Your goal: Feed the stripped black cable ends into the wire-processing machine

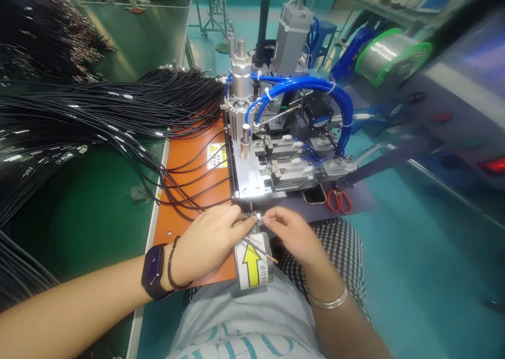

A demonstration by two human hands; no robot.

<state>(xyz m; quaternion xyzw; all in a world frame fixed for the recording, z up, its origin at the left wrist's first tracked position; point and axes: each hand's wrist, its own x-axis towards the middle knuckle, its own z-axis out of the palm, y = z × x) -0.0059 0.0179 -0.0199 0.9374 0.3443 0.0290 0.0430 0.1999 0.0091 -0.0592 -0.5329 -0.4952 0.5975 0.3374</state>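
My left hand (209, 240) rests on the orange plate (185, 159) and pinches a thin black cable end (256, 246) at the front edge of the metal machine (252, 180). A dark watch and a bead bracelet sit on its wrist. My right hand (294, 232) meets it from the right, its fingertips pinched on the same cable's tip by a small metal fixture. Coloured wire ends fan out below, over a yellow arrow label (252, 267). A silver bangle circles my right wrist.
Several black cables (185, 182) cross the orange plate into the machine; a big bundle of them (79, 111) covers the green bench on the left. Blue air hoses (300, 88) loop above the machine. Red scissors (338, 200) and a phone lie right of it. A solder spool (389, 53) stands behind.
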